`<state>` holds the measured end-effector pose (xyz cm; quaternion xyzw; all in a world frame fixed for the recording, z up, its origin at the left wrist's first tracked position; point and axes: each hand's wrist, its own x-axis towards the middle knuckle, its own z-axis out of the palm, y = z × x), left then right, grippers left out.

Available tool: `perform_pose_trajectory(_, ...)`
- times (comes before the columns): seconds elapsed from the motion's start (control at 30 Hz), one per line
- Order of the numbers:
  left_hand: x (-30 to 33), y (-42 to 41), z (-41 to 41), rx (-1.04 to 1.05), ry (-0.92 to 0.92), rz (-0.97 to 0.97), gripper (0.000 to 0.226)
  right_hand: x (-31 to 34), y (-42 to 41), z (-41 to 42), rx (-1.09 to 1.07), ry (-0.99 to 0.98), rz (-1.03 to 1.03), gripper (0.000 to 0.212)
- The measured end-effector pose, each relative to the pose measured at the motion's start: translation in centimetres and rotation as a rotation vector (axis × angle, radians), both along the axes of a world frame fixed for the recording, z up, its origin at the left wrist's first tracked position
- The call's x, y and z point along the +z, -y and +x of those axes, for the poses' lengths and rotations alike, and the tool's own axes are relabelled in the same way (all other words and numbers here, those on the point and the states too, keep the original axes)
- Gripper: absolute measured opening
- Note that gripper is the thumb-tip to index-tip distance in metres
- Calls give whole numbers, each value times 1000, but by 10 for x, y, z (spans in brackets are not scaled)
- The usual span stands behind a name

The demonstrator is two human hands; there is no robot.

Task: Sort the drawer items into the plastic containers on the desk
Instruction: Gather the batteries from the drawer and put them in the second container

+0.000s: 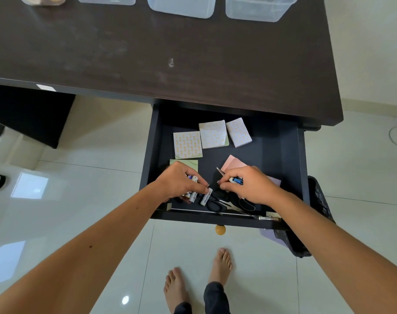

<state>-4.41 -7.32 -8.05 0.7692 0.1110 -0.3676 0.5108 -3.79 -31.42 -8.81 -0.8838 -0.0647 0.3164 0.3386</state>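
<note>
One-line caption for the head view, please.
Both hands, left hand and right hand, gather batteries from the open drawer.

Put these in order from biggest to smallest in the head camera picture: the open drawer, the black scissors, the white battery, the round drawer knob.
1. open drawer
2. black scissors
3 and 4. white battery and round drawer knob: they look about alike.

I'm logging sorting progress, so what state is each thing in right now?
drawer: pulled open
left hand: gripping batteries
right hand: gripping a battery
white battery: lying in the drawer
scissors: lying in the drawer, blades closed
sticky-note pads: lying in the drawer
plastic containers: lidless, on the desk
</note>
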Motion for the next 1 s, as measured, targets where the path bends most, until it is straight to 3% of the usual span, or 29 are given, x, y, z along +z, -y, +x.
perform_pose_trajectory(0.2,-2,-2,1,-11,15,27,12,-5,-2,4,-101,107,-55,26)
perform_pose_trajectory(0.63,0,2,5,-60,59,93,19,-11,-3,8,-3,333,-124,22)
perform_pose_trajectory(0.8,0,1,7,-57,52,95,23,-8,2,13,-130,229,-17,22)
perform_pose_trajectory(0.9,-1,0,8,-66,49,96,25,-2,6,14,-243,59,132,28)
perform_pose_trajectory(1.0,-3,1,8,-67,59,112,27,2,7,14,-310,-118,295,21)
